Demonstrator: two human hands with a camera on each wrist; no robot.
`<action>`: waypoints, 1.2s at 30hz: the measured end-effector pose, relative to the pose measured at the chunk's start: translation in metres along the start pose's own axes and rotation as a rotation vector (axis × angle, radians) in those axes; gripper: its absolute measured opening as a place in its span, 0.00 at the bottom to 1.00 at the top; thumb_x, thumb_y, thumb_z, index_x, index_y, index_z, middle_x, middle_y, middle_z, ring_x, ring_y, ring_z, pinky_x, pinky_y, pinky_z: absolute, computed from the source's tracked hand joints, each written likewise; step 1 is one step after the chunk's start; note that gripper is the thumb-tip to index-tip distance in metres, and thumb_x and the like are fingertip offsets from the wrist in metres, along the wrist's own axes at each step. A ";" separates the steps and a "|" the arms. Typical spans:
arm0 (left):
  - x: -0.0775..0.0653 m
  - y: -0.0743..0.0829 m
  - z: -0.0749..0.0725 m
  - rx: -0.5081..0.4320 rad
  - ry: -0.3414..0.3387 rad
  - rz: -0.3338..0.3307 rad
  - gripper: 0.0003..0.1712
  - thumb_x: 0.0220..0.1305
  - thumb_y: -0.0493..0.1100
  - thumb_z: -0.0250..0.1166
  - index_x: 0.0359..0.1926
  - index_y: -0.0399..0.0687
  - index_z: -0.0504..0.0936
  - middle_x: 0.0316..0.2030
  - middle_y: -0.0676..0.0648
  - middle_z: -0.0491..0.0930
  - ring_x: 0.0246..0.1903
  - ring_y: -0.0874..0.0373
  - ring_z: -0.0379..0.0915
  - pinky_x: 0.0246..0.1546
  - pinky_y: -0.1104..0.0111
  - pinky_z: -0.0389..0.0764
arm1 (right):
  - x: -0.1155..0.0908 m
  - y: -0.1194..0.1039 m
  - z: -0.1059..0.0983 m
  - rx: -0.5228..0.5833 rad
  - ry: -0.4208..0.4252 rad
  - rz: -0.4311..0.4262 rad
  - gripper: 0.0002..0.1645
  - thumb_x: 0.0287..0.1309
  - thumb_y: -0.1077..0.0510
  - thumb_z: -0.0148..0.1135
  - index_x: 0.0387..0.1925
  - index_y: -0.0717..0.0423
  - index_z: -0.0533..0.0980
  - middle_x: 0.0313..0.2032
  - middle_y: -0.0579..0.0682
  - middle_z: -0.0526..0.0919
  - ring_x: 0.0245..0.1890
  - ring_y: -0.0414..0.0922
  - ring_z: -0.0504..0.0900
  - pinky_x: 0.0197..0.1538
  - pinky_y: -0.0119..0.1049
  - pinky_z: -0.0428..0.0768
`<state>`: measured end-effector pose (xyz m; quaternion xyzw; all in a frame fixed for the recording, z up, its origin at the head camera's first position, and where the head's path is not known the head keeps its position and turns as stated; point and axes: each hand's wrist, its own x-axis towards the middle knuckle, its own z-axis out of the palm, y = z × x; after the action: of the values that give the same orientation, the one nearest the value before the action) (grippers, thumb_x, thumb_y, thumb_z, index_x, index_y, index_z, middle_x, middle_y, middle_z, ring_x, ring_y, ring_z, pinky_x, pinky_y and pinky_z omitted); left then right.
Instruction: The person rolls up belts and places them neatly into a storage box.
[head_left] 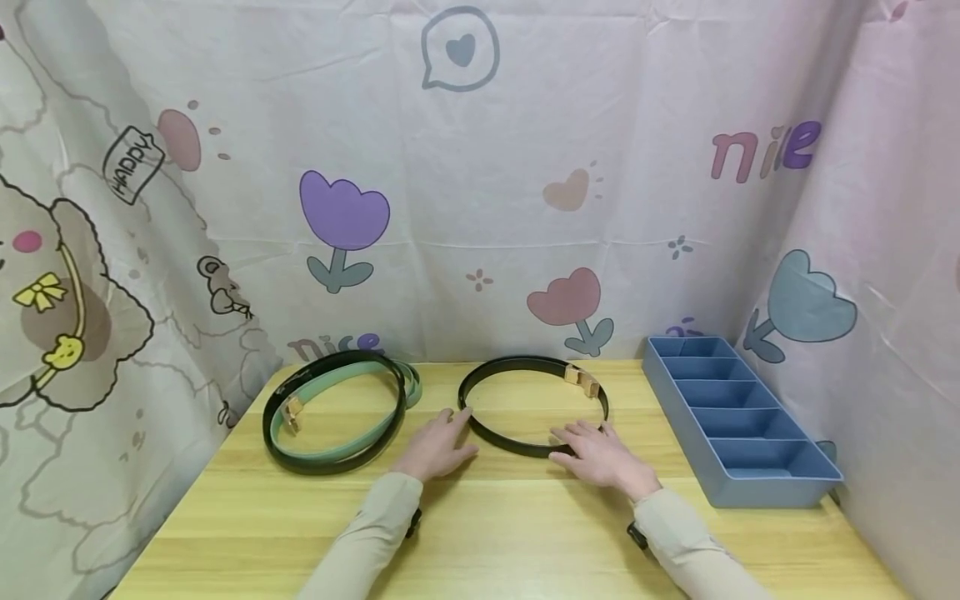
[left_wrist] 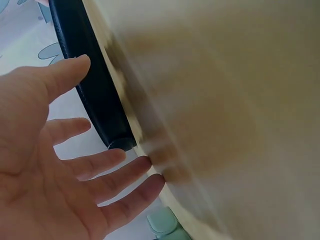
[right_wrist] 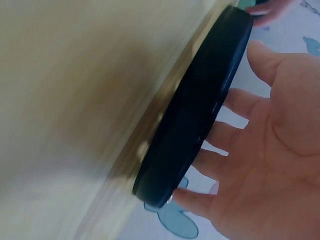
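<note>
A black belt [head_left: 517, 446] with a gold buckle [head_left: 581, 380] stands on edge as a round loop on the wooden table. At its left front side, my left hand [head_left: 437, 446] has its fingers spread, fingertips right at the band. My right hand [head_left: 600, 455] reaches over the front right of the loop, fingers extended. In the left wrist view the thumb overlaps the black band [left_wrist: 100, 100], the palm facing it. The right wrist view shows the fingers [right_wrist: 215, 135] lined up along the outside of the belt. Neither hand curls around it.
To the left lies another black belt [head_left: 322, 469], looped around a mint green belt [head_left: 322, 385] with a gold clasp [head_left: 291, 408]. A blue-grey box [head_left: 772, 493] with several compartments stands at the right edge of the table. Printed curtains [head_left: 480, 208] hang behind and beside the table.
</note>
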<state>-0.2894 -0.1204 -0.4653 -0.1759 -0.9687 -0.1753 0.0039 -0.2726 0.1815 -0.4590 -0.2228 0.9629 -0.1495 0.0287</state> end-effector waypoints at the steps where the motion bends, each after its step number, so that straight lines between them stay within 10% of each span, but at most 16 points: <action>1: 0.001 0.000 0.000 0.007 -0.004 -0.001 0.41 0.64 0.56 0.64 0.73 0.48 0.61 0.66 0.29 0.64 0.60 0.31 0.68 0.59 0.41 0.70 | 0.002 -0.002 0.001 -0.006 0.002 -0.005 0.32 0.69 0.40 0.52 0.66 0.53 0.71 0.65 0.60 0.72 0.69 0.63 0.64 0.68 0.71 0.47; 18: 0.022 0.027 0.012 0.055 0.022 0.069 0.20 0.62 0.52 0.67 0.48 0.44 0.80 0.39 0.45 0.82 0.41 0.49 0.79 0.43 0.57 0.79 | 0.034 -0.034 0.011 -0.022 0.056 -0.220 0.21 0.64 0.49 0.62 0.52 0.58 0.80 0.37 0.52 0.86 0.34 0.45 0.83 0.45 0.46 0.80; 25: 0.028 0.035 0.016 0.049 0.028 0.141 0.23 0.63 0.49 0.67 0.55 0.42 0.79 0.42 0.44 0.84 0.44 0.49 0.79 0.48 0.57 0.79 | 0.041 -0.038 0.014 -0.076 0.102 -0.222 0.05 0.60 0.55 0.66 0.32 0.53 0.83 0.28 0.46 0.85 0.26 0.39 0.77 0.33 0.38 0.76; 36: 0.039 0.017 0.014 0.093 0.067 0.075 0.35 0.62 0.42 0.67 0.67 0.39 0.65 0.53 0.34 0.71 0.49 0.41 0.74 0.46 0.52 0.79 | 0.040 -0.030 0.011 -0.044 0.103 -0.140 0.23 0.50 0.61 0.60 0.10 0.47 0.58 0.13 0.40 0.55 0.15 0.37 0.55 0.21 0.30 0.55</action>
<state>-0.3198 -0.0876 -0.4703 -0.2056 -0.9678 -0.1357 0.0511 -0.2947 0.1358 -0.4601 -0.2823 0.9482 -0.1411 -0.0363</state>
